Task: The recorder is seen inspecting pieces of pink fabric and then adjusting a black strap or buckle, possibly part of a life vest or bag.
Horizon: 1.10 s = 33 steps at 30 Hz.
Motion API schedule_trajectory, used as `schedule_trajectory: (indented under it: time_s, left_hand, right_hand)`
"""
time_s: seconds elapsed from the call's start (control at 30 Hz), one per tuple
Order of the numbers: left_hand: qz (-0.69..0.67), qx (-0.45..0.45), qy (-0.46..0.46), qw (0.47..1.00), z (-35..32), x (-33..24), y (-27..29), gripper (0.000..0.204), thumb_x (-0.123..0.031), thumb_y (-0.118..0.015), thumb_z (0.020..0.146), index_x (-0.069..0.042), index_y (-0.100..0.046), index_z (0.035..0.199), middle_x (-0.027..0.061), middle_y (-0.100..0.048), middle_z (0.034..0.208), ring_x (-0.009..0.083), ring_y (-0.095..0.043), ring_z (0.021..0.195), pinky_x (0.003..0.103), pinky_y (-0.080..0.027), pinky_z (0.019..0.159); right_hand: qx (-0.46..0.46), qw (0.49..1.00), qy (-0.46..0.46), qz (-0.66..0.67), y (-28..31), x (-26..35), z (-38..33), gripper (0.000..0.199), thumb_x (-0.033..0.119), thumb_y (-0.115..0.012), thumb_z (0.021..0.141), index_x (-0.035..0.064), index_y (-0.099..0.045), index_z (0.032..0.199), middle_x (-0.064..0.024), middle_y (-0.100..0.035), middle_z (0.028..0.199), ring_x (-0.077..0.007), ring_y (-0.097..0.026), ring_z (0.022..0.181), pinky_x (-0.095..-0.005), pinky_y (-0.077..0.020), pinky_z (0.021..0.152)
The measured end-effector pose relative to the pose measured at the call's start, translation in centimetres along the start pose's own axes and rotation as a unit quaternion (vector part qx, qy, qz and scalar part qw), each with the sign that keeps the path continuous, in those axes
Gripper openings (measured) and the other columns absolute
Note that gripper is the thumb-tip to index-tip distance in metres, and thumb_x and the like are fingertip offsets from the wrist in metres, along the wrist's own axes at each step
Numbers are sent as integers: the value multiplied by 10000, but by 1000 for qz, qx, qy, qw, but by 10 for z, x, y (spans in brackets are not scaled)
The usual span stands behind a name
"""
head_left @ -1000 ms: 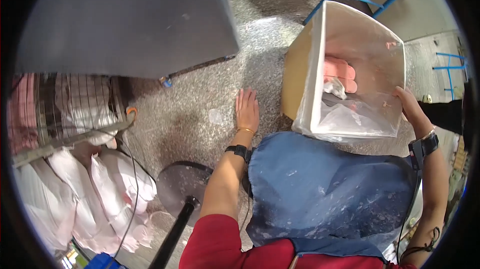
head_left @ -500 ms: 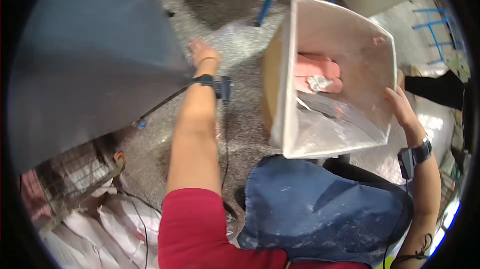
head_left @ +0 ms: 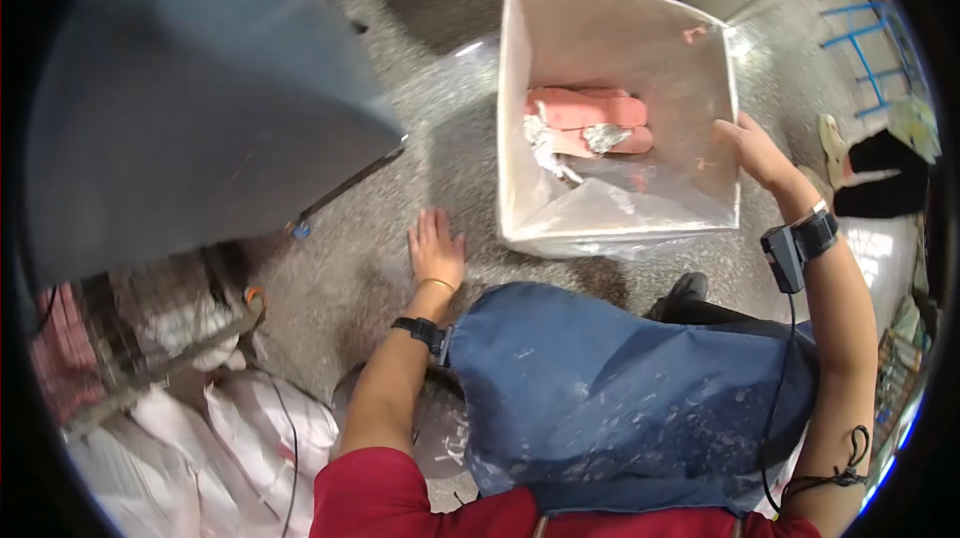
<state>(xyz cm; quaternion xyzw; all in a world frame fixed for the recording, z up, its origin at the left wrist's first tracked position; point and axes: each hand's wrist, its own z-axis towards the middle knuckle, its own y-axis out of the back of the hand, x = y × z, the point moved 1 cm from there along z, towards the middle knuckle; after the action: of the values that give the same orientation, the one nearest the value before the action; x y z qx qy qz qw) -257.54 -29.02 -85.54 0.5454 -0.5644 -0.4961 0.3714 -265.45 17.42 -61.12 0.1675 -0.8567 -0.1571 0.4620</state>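
The white square plastic-lined bin (head_left: 620,108) of pink scraps, gripped at its near-right rim by the right hand (head_left: 752,150) while the left hand (head_left: 436,250) lies spread flat on the speckled floor (head_left: 400,188) beside it, could be tipped by that one-sided grip.

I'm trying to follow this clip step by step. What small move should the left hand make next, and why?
Probably bring the left hand over to the near left edge of the box. It lies flat and empty on the speckled floor, while only the right hand grips the box's right rim. The box, lined with clear plastic, holds pink pieces; two hands would steady it.
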Motion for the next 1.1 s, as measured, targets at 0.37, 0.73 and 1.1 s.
schedule_trajectory:
  time_s: [0.37, 0.73, 1.1]
  left_hand:
    - [-179, 0, 398, 900, -116, 71, 4, 998, -353, -880, 641, -55, -321, 1412, 229, -314, 1408, 422, -482, 1209, 448, -472, 967]
    - [-252, 23, 253, 934, -24, 39, 5, 848, -307, -875, 644, -77, -421, 1322, 172, -461, 1265, 377, -526, 1144, 449, -486, 934]
    - [-119, 80, 74, 987, 5, 17, 51, 918, -304, -885, 606, -250, -412, 1391, 148, -433, 1247, 369, -605, 1036, 439, -530, 865]
  right_hand:
    - [-7, 999, 32, -6, -3, -3, 22, 288, 250, -485, 922, -3, -565, 1033, -42, -551, 889, -138, -512, 818, -285, -429, 756]
    - [-33, 998, 31, -36, -3, -10, 24, 253, 270, -486, 903, 29, -549, 948, -19, -503, 868, -122, -466, 807, -280, -399, 719]
    - [-20, 1000, 15, 10, -7, -2, 21, 233, 253, -484, 883, 32, -554, 901, -31, -514, 844, -134, -465, 794, -288, -396, 722]
